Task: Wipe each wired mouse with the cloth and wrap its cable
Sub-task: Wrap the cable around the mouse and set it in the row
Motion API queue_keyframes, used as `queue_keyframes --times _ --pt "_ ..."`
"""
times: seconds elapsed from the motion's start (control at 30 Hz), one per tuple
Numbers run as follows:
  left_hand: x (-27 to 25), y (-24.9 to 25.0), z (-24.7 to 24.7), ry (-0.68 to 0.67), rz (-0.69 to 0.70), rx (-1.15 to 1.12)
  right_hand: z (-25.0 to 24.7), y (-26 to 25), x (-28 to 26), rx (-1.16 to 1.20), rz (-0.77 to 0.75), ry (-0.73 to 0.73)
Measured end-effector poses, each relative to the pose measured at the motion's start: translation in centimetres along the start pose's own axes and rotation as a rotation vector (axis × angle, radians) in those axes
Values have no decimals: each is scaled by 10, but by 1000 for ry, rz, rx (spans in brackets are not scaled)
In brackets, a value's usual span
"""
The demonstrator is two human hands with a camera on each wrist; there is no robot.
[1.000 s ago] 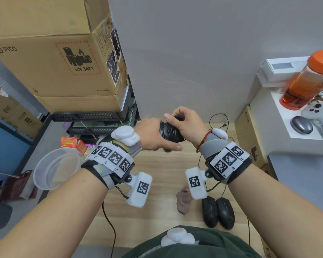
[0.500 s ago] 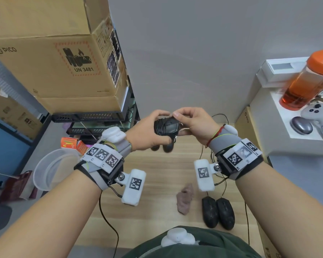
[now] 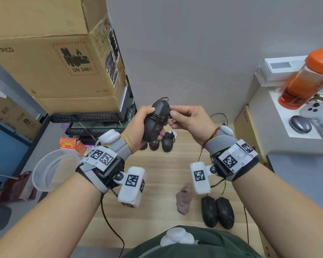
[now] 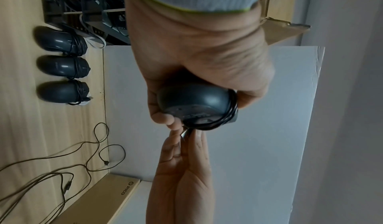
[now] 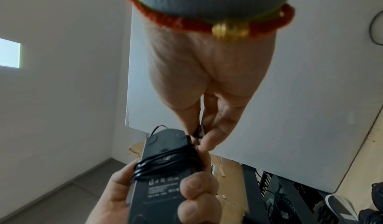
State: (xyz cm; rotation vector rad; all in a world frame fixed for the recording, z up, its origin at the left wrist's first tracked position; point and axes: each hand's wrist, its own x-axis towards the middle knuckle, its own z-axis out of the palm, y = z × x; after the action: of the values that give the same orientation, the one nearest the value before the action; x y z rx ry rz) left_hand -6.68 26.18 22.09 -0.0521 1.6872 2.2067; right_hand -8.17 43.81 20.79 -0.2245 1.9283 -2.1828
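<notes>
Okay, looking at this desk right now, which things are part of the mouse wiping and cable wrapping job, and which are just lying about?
Part of the job:
- held mouse, gripped by left hand
- its cable plug, pinched by right hand
- three wrapped mice
- two unwrapped mice
- cloth

Just lying about:
- orange bottle
- white controller
- grey mouse
- plastic bowl
- cardboard box

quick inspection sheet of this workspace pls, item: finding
surface: wooden desk.
job's things: held mouse, cable wound round it; three wrapped mice at the back; two unwrapped mice; cloth lying loose.
clutter: orange bottle, white controller, plastic bowl.
grippers: left hand grips the held mouse; right hand pinches the cable end.
cables: loose cables trail on the desk.
surroundings: cardboard box, grey wall.
</notes>
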Motion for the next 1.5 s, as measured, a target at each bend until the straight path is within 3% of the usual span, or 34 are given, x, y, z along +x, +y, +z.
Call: queue_keyframes --times 0.2,0.5,0.8,0.9,1.07,1.3,1.4,1.5 --pt "0 5 3 4 75 -12 3 3 -2 -110 -20 11" --pt "-1 10 3 115 -26 -66 1 -1 -5 -161 37 -32" --pt "-1 15 10 154 -35 -136 5 11 -5 -284 60 -36" --pt "-1 17 10 146 -28 -153 8 13 -8 -217 55 -51" --pt "0 18 7 151 -67 -122 9 7 -11 -210 -18 2" --pt "4 14 5 295 -159 -68 8 5 -12 -271 -80 92" --pt "8 6 1 255 -193 -2 6 8 -9 -378 -111 154" --pt "9 1 -1 170 -173 99 9 6 -10 -283 -69 138"
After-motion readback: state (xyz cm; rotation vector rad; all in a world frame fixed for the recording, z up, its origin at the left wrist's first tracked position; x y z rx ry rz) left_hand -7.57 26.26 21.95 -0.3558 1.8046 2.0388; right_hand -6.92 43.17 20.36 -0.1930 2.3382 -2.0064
